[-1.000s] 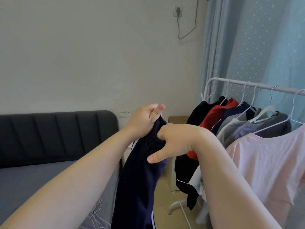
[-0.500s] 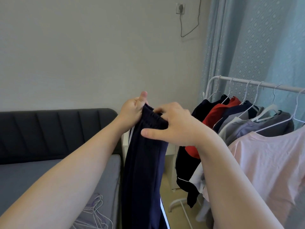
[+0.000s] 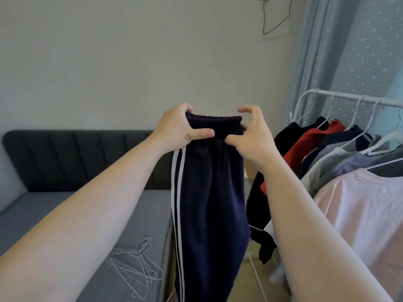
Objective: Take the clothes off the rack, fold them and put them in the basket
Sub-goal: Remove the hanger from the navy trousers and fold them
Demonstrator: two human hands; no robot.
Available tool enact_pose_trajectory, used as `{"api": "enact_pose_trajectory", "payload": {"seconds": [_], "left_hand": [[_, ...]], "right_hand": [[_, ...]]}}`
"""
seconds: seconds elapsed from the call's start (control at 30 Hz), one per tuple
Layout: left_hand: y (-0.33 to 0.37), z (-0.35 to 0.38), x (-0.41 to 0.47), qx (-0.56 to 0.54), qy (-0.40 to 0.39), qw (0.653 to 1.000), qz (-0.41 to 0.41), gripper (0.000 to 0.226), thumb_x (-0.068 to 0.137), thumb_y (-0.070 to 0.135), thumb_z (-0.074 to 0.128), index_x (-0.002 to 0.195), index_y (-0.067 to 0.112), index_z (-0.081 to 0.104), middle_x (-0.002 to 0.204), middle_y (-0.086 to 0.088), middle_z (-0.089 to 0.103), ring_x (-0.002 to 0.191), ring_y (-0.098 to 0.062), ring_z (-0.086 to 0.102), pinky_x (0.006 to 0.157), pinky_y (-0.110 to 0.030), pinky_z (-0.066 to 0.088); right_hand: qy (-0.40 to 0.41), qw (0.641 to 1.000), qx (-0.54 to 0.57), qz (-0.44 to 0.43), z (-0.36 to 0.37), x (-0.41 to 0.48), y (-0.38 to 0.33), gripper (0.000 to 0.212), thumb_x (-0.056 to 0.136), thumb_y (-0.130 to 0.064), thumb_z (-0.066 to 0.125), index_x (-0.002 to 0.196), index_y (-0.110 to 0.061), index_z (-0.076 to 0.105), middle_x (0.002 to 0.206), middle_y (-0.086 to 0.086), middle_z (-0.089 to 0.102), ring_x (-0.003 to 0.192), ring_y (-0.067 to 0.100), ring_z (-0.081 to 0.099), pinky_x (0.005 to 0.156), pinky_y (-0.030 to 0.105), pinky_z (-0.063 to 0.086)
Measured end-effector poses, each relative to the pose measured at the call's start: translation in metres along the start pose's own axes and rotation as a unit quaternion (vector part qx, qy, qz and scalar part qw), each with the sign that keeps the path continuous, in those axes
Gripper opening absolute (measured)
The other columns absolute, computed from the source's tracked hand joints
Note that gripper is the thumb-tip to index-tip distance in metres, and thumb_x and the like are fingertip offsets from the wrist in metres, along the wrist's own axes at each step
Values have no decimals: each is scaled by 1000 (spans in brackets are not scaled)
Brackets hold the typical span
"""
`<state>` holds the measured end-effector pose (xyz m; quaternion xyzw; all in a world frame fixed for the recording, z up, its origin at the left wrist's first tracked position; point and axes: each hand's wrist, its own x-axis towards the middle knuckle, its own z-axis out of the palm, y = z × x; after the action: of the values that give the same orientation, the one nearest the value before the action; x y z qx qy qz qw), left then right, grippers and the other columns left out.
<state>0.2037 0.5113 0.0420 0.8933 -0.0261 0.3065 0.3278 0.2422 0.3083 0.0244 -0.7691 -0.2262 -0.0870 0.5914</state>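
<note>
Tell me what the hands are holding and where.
Navy striped trousers, by the elastic waistband: left hand grips one end, right hand pinches the other.

My hands: two, left hand (image 3: pixel 177 127) and right hand (image 3: pixel 253 138)
Navy track pants (image 3: pixel 209 192): one
Clothes rack (image 3: pixel 346 96): one
Hung tops (image 3: pixel 359 214): six showing
Wire hangers (image 3: pixel 139 264): tangled pile, uncountable

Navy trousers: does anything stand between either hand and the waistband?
Nothing visible. The left hand grips the navy trousers at the waistband's left end, and the right hand pinches its right end.

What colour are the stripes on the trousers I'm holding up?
White: two stripes down the navy trousers, head view.
</note>
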Motion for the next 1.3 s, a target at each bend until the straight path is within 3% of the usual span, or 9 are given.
{"api": "enact_pose_trajectory", "payload": {"seconds": [0.07, 0.13, 0.3, 0.53, 0.67, 0.77, 0.97, 1.1, 1.3], "left_hand": [[-4, -14, -4, 18, 19, 1000, -10, 64, 58, 58, 87, 98, 17, 58, 85, 8, 63, 78, -11, 59, 70, -25, 48], [-9, -25, -7, 26, 46, 999, -15, 63, 59, 61, 85, 96, 15, 64, 87, 3, 68, 82, -13, 63, 74, -29, 50], [-25, -47, -23, 56, 29, 996, -68, 70, 59, 65, 84, 86, 5, 60, 76, 0, 62, 70, -16, 56, 65, -32, 47], [-58, -85, -47, -38, -70, 986, -147, 33, 66, 16, 91, 94, 14, 74, 93, 0, 77, 89, -14, 72, 95, -39, 55], [-72, -103, -58, -132, -69, 968, -205, 38, 68, 12, 89, 103, 13, 76, 101, 4, 77, 99, -10, 71, 103, -29, 49], [-83, -119, -65, -158, -85, 964, -198, 39, 70, 13, 87, 107, 11, 74, 106, 1, 76, 105, -12, 69, 106, -30, 45], [-118, -150, -74, -176, -141, 947, -228, 54, 65, 25, 90, 113, 7, 72, 115, -2, 73, 111, -16, 67, 105, -30, 44], [-157, -169, -77, -114, -113, 956, -247, 35, 72, 24, 87, 103, 13, 75, 106, 1, 76, 106, -16, 69, 99, -31, 49], [-218, -194, -83, 3, -66, 962, -263, 26, 75, 20, 86, 96, 13, 74, 98, -4, 76, 90, -16, 69, 85, -24, 51]], "right_hand": [[7, 1000, 6, 2, 12, 4, -3, 80, 77, -8, 76, 141, -37, 38, 108, -4, 68, 92, 13, 70, 79, 31, 59], [3, 1000, 1, -4, 24, 9, -9, 74, 79, -11, 75, 143, -32, 45, 110, -6, 70, 97, 11, 69, 84, 31, 58], [-38, 996, -53, -52, 57, 15, -23, 41, 78, -4, 61, 110, -28, 69, 96, -8, 73, 90, 14, 70, 84, 41, 60], [-105, 985, -128, -51, 91, 13, -28, 30, 82, -9, 63, 109, -21, 69, 98, -4, 72, 96, 22, 67, 85, 40, 57], [-142, 986, -91, -18, 110, 10, -45, 25, 81, -4, 60, 101, -18, 67, 88, -2, 67, 82, 21, 64, 64, 34, 60], [-178, 982, -30, 55, 123, 5, -60, 27, 83, 0, 55, 105, -14, 63, 99, 1, 62, 87, 23, 62, 55, 33, 61], [-232, 967, -56, 93, 160, 5, -76, 25, 84, -5, 54, 106, -14, 57, 106, 0, 52, 90, 28, 58, 56, 33, 61], [-256, 960, -54, 95, 211, 11, -75, 34, 82, -3, 54, 114, -11, 60, 115, 5, 57, 97, 30, 60, 63, 41, 64], [-278, 957, -70, 55, 302, 23, -60, 39, 84, 0, 49, 119, -15, 58, 105, 3, 63, 97, 24, 64, 69, 43, 64]]}}
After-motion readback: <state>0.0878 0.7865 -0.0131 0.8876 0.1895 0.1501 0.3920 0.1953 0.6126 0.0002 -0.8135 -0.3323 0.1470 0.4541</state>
